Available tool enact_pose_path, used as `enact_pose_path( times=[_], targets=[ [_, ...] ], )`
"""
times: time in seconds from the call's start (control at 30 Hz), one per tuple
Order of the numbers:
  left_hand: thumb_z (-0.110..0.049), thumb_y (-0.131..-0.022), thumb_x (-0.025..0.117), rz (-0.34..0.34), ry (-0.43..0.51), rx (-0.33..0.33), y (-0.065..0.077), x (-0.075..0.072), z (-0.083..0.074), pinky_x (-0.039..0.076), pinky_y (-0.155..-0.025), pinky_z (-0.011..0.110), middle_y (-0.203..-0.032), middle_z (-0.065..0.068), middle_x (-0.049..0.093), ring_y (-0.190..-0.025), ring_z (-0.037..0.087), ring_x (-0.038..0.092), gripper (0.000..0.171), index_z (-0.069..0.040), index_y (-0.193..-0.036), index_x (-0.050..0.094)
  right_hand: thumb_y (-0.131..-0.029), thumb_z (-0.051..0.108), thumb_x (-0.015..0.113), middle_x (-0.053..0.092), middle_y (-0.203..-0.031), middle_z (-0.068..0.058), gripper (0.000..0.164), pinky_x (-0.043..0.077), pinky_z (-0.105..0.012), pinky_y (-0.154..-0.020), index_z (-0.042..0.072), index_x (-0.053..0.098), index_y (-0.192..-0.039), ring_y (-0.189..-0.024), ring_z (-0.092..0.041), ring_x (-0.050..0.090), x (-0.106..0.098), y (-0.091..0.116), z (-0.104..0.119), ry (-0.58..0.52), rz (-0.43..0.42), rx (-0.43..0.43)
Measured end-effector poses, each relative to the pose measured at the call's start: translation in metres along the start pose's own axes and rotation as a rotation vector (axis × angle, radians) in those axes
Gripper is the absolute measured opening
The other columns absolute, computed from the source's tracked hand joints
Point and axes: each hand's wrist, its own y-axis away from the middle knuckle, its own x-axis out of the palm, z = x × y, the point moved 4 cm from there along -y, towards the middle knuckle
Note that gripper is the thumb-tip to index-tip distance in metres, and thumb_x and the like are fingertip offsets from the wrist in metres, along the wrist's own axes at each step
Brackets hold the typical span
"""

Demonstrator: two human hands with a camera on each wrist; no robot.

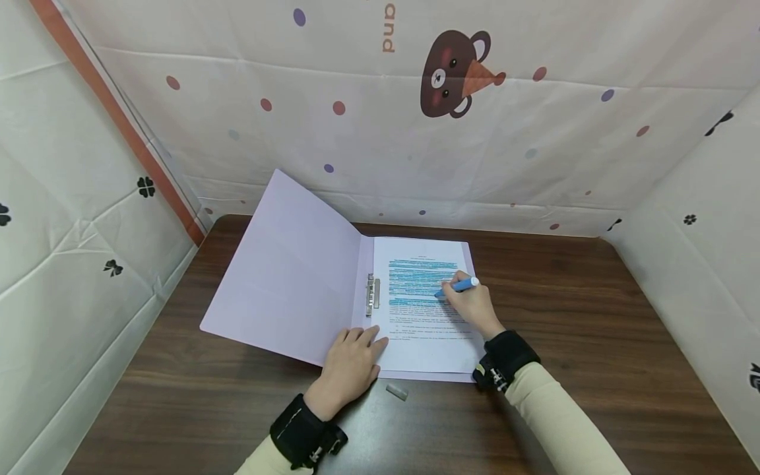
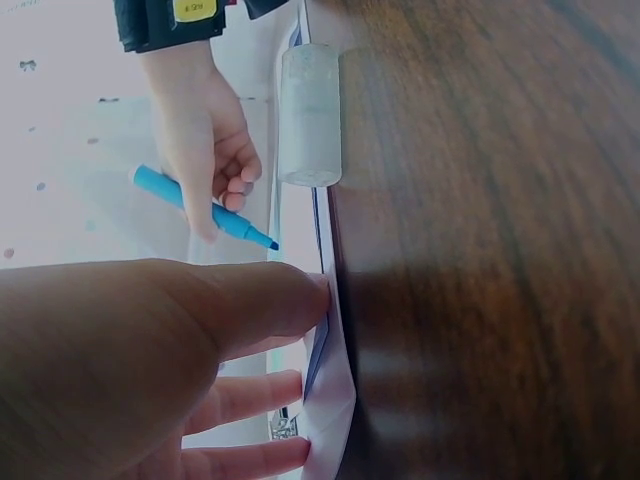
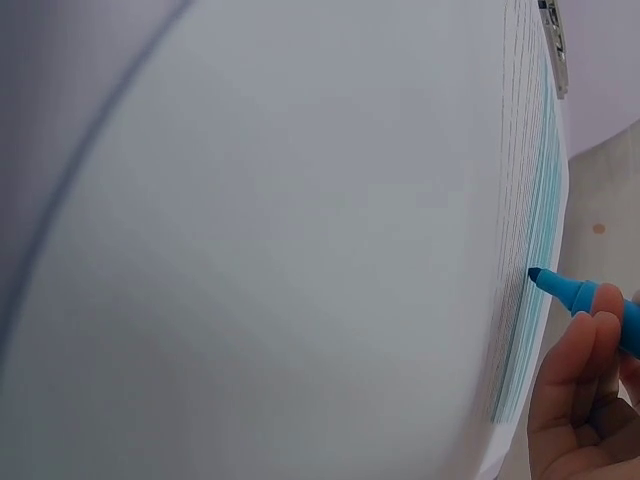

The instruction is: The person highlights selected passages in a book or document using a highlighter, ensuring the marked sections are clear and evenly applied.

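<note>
My right hand pinches a blue highlighter over the printed sheet. In the right wrist view, the highlighter's dark tip meets the text lines. Blue strokes cover many lines in the upper part of the page; the lower lines are unmarked. With fingers spread, my left hand rests on the lower edge of the open lilac folder, near its spine, the thumb side on the paper. The sheet lies on the folder's right side, beside a metal clip.
A small grey cylinder lies on the dark wooden table, just below the folder's bottom edge. Patterned white cloth rises behind the table and along both sides.
</note>
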Motion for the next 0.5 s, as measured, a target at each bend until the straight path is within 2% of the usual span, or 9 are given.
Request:
enact_pose_path(
  times=[0.5],
  targets=[
    [-0.033,-0.078,0.066,-0.021,-0.022,0.013,0.0002,0.0009,0.0004,0.041,-0.087,0.039,-0.121,0.007,0.056,-0.103,0.024,0.051,0.042,-0.018,-0.117,0.061,-0.088,0.025,0.054,0.052,-0.06,-0.005,0.022,0.03,-0.026,-0.043,0.009,0.046,-0.075,-0.05,-0.019,0.044,-0.0053,0.0013,-0.0017,-0.004,0.014,0.002]
  ],
)
